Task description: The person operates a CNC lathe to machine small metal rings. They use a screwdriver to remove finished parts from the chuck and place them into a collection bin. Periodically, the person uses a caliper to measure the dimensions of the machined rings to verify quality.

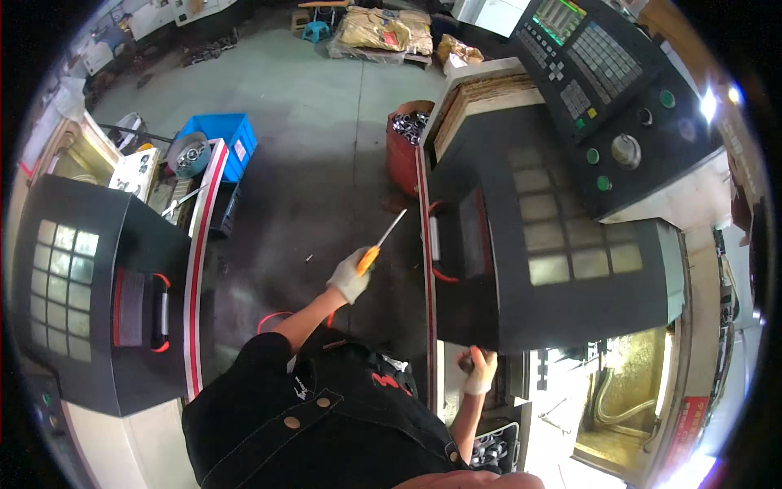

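Observation:
My left hand (350,279), in a pale work glove, is wrapped round the yellow-orange handle of a screwdriver (369,259). The tool's thin, light shaft points up and away over the floor. My right hand (481,373), gloved with the fingertips bare, is closed beside the lower edge of the right-hand machine's dark sliding door (562,301). A small dark object (466,364) shows at its fingers; its kind is too small to tell.
A control panel (607,98) juts out at upper right. At left stands another machine door (81,285). A red drum (405,155) of metal parts, a blue crate (232,138) and stacked sacks (383,31) stand further off. Metal parts fill a basket (515,444) near my right arm.

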A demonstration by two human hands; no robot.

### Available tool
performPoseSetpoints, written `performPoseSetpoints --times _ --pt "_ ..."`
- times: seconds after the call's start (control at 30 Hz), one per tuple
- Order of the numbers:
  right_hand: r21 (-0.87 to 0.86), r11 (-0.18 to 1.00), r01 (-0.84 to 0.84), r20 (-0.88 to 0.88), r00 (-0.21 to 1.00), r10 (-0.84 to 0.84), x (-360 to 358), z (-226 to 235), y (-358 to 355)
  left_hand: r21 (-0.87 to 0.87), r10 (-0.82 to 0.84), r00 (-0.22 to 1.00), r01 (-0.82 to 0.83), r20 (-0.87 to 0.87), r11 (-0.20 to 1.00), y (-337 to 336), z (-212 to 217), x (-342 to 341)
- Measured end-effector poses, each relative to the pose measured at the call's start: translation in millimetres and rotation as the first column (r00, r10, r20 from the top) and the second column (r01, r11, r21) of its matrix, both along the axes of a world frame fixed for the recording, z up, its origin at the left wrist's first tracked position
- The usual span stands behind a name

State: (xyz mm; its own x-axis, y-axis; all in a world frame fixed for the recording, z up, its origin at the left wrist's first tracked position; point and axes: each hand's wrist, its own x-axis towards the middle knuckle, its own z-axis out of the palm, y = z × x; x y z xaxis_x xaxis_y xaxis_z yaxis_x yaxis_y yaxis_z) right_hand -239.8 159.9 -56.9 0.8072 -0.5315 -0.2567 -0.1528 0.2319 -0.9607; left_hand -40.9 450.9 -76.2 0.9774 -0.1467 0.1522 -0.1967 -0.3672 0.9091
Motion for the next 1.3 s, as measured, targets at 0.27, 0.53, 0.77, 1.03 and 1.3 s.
performPoseSetpoints --times 0.27,0.53,0.77,1.03,1.3 --pt "-0.032 0.848 0.529 -0.017 0.848 -0.529 -87.7 20.4 47.2 -0.057 -0.033 0.979 0.022 -0.201 0.998 90.8 -67.2 26.3" --pt "0.299 0.751 0.589 0.04 0.778 -0.627 -122.6 -48.1 66.5 -0.068 -0.195 0.979 0.191 -0.063 0.979 84.0 -33.8 53.7" --pt "0.638 0.68 0.362 -0.094 0.913 -0.398 60.7 -78.5 151.0 0.0 0.026 0.963 -0.027 -0.269 1.0 165.6 -14.5 31.8" --pt "0.488 0.554 -0.675 0.36 0.734 0.576 333.4 -49.6 255.3 0.139 0.473 0.862 -0.454 -0.182 0.88 271.6 -47.1 24.3" --pt "0.751 0.006 -0.66 0.222 0.262 0.939 488.9 -71.6 456.1 0.275 0.886 0.337 -0.862 -0.317 0.426 300.1 -44.2 17.7"
